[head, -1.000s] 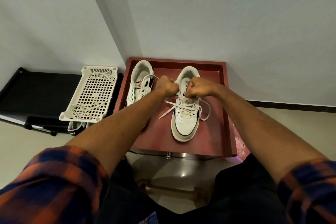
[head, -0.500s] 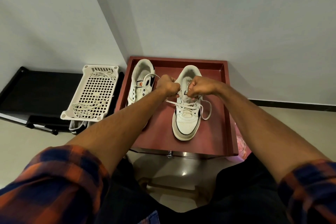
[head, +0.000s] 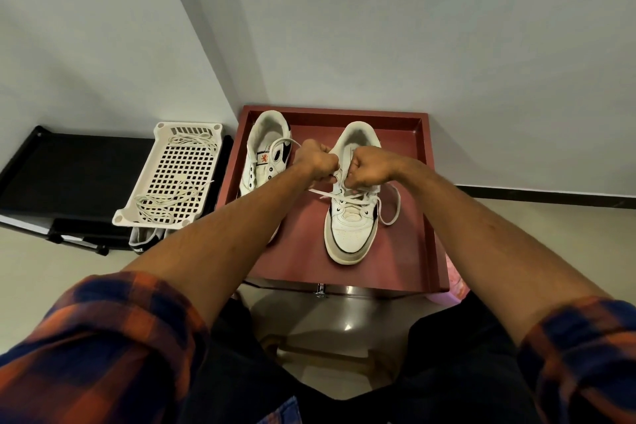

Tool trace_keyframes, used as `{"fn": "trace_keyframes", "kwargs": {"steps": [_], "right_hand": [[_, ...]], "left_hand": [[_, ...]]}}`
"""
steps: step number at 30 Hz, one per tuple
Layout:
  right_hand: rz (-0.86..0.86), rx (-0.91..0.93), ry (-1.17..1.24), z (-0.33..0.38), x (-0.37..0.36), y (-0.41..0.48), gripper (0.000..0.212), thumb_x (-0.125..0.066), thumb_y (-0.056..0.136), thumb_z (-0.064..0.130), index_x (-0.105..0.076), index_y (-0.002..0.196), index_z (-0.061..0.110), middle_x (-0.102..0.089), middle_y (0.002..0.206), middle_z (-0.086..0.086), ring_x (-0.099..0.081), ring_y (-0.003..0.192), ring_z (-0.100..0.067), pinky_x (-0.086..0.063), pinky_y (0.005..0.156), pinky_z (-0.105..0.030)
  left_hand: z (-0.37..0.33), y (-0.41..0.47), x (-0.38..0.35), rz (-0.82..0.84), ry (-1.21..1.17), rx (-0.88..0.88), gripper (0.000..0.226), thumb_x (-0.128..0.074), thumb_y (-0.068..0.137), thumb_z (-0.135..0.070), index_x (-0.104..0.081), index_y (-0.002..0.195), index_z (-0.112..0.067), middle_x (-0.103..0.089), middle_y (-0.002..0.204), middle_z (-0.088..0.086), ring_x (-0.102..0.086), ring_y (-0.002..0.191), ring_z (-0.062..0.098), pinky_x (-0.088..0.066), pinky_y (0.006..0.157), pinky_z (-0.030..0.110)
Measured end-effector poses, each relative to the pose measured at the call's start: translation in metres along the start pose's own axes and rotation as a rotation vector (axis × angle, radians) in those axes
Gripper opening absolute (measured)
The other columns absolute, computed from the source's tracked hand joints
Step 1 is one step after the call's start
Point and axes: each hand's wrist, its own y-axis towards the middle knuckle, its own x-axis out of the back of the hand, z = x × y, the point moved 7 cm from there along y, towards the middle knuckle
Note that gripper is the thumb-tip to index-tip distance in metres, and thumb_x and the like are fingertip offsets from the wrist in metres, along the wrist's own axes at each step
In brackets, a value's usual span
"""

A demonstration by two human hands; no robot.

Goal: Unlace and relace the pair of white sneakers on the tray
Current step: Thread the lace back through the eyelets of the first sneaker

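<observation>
Two white sneakers stand on a dark red tray [head: 426,217], toes toward me. The right sneaker [head: 351,224] has a white lace [head: 392,206] crossed through its eyelets, with one loose end looping out to the right and another running left. My left hand [head: 318,162] and my right hand [head: 366,167] are both fisted over the sneaker's tongue, each pinching part of that lace. The left sneaker [head: 266,155] lies behind my left forearm, partly hidden.
A white perforated plastic basket [head: 172,179] holding loose white laces rests on a black shelf [head: 69,175] left of the tray. A dark shoe [head: 144,241] pokes out beneath the basket. The tray sits in a wall corner; a pink object [head: 456,279] shows at its right.
Both hands stay at the right sneaker's tongue, working the lace with small movements. The view has shifted slightly.
</observation>
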Motion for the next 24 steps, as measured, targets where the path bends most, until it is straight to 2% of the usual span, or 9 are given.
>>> {"fn": "trace_keyframes", "kwargs": {"steps": [2, 4, 7, 10, 12, 14, 17, 20, 24], "right_hand": [[0.014, -0.013, 0.069, -0.004, 0.003, -0.002, 0.019, -0.070, 0.080, 0.011, -0.069, 0.065, 0.000, -0.057, 0.058, -0.007, -0.047, 0.053, -0.013, -0.039, 0.056, -0.028], [0.022, -0.027, 0.047, -0.003, 0.003, -0.001, 0.016, -0.067, 0.078, 0.010, -0.068, 0.063, 0.004, -0.056, 0.056, -0.006, -0.047, 0.052, -0.012, -0.038, 0.057, -0.028], [0.034, -0.030, -0.010, 0.004, 0.001, 0.004, 0.026, -0.069, 0.083, 0.018, -0.063, 0.058, 0.014, -0.059, 0.054, 0.005, -0.053, 0.051, -0.007, -0.042, 0.058, -0.027], [0.082, -0.006, -0.107, 0.009, -0.008, 0.007, 0.019, -0.073, 0.084, 0.028, -0.076, 0.081, 0.010, -0.070, 0.074, 0.001, -0.067, 0.073, -0.016, -0.055, 0.072, -0.034], [0.067, 0.011, -0.092, 0.009, -0.009, 0.006, 0.019, -0.076, 0.083, 0.023, -0.076, 0.085, 0.004, -0.069, 0.072, -0.002, -0.063, 0.071, -0.017, -0.053, 0.072, -0.034], [0.027, 0.020, -0.004, 0.005, -0.003, 0.002, 0.019, -0.076, 0.083, 0.019, -0.076, 0.082, 0.000, -0.066, 0.068, -0.006, -0.059, 0.064, -0.014, -0.049, 0.065, -0.030], [-0.026, 0.014, 0.137, -0.006, 0.012, -0.006, 0.017, -0.074, 0.083, 0.013, -0.071, 0.069, 0.005, -0.058, 0.055, 0.003, -0.049, 0.047, -0.003, -0.041, 0.050, -0.020], [0.009, -0.003, 0.074, -0.004, 0.006, -0.004, 0.036, -0.071, 0.079, 0.010, -0.052, 0.050, 0.016, -0.044, 0.045, 0.006, -0.040, 0.044, -0.008, -0.033, 0.052, -0.026], [0.157, -0.044, -0.012, 0.007, -0.005, 0.000, 0.019, -0.072, 0.075, 0.014, -0.063, 0.058, 0.013, -0.059, 0.055, 0.004, -0.054, 0.055, -0.011, -0.043, 0.058, -0.027]], "left_hand": [[0.001, -0.002, 0.001, 0.002, 0.001, 0.000, 0.011, -0.066, 0.083, 0.005, -0.072, 0.091, -0.001, -0.073, 0.084, 0.017, -0.073, 0.067, 0.028, -0.063, 0.069, 0.043], [0.001, -0.002, 0.001, 0.001, -0.002, 0.003, 0.011, -0.066, 0.084, 0.004, -0.072, 0.089, -0.003, -0.073, 0.084, 0.017, -0.074, 0.069, 0.029, -0.063, 0.070, 0.043], [0.000, -0.002, 0.001, -0.001, 0.004, 0.000, 0.013, -0.064, 0.083, 0.005, -0.072, 0.086, -0.004, -0.073, 0.083, 0.019, -0.072, 0.062, 0.030, -0.062, 0.068, 0.043], [0.001, -0.002, 0.002, -0.006, 0.000, 0.000, 0.014, -0.064, 0.082, 0.006, -0.072, 0.086, -0.004, -0.073, 0.086, 0.020, -0.072, 0.064, 0.031, -0.062, 0.067, 0.044], [0.001, -0.003, 0.001, -0.004, -0.008, 0.002, 0.015, -0.064, 0.082, 0.006, -0.071, 0.085, -0.006, -0.073, 0.087, 0.020, -0.074, 0.070, 0.032, -0.062, 0.069, 0.047], [0.001, -0.003, 0.001, 0.005, -0.011, 0.000, 0.014, -0.065, 0.083, 0.006, -0.073, 0.090, -0.004, -0.073, 0.088, 0.019, -0.074, 0.071, 0.031, -0.062, 0.071, 0.047], [0.001, -0.004, 0.001, 0.013, -0.016, 0.003, 0.014, -0.066, 0.084, 0.004, -0.073, 0.094, -0.003, -0.073, 0.087, 0.017, -0.075, 0.073, 0.029, -0.063, 0.072, 0.045], [0.000, -0.006, 0.000, 0.015, -0.016, 0.005, 0.014, -0.066, 0.084, 0.004, -0.072, 0.093, -0.004, -0.073, 0.086, 0.017, -0.075, 0.073, 0.030, -0.063, 0.072, 0.044], [-0.001, -0.008, 0.002, 0.015, -0.003, -0.005, 0.016, -0.064, 0.085, 0.005, -0.073, 0.091, -0.007, -0.073, 0.087, 0.018, -0.074, 0.069, 0.030, -0.063, 0.068, 0.043]]}}
